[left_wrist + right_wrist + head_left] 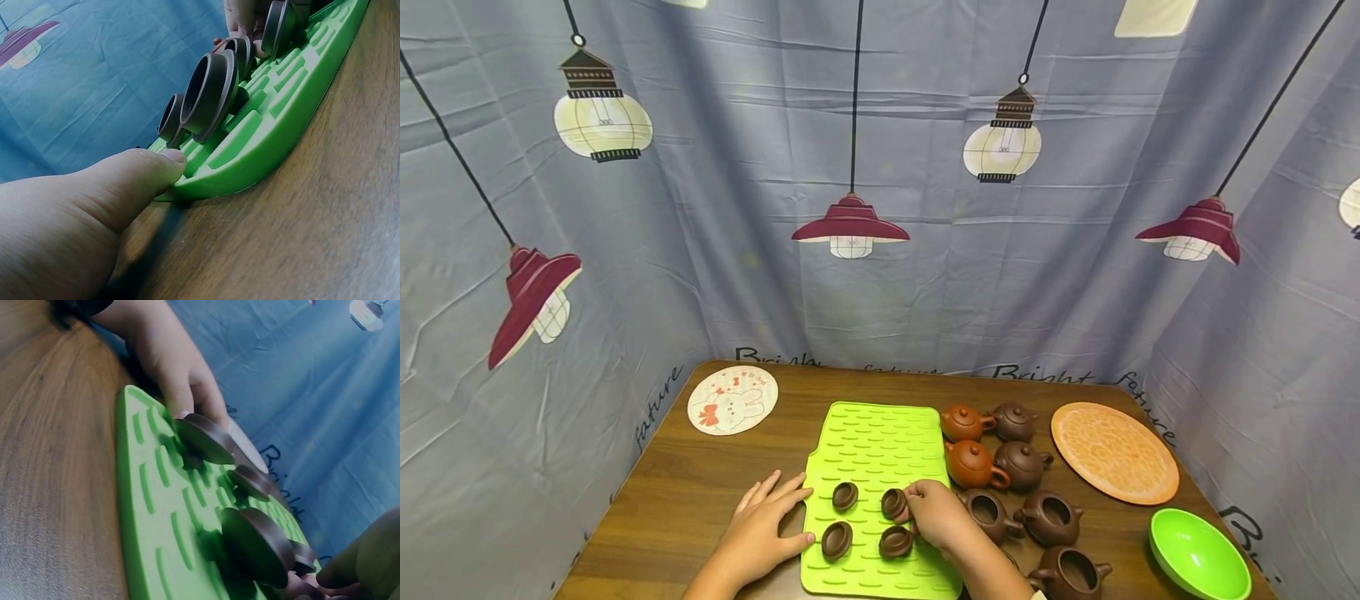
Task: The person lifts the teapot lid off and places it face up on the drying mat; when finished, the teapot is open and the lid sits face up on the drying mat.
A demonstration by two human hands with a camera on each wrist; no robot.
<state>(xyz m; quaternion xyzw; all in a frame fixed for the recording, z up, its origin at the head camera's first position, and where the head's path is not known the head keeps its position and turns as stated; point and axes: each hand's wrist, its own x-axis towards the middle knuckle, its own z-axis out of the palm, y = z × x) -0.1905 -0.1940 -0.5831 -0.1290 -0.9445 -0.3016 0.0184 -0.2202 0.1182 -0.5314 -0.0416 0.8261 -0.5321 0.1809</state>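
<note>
Several dark brown teapot lids lie upside down on a green ridged mat. My right hand pinches the edge of the far-right lid on the mat. Just in front of that hand sits the near-right lid. My left hand rests at the mat's left edge with its fingers spread; its thumb touches the mat's rim in the left wrist view. Closest to it are the near-left lid and the far-left lid. My right fingertips are partly hidden in the right wrist view.
Right of the mat stand lidded teapots, including an orange-brown one and a dark brown one. Nearer are lidless dark teapots. An orange round mat and green bowl lie farther right; a white rabbit-print mat lies back left.
</note>
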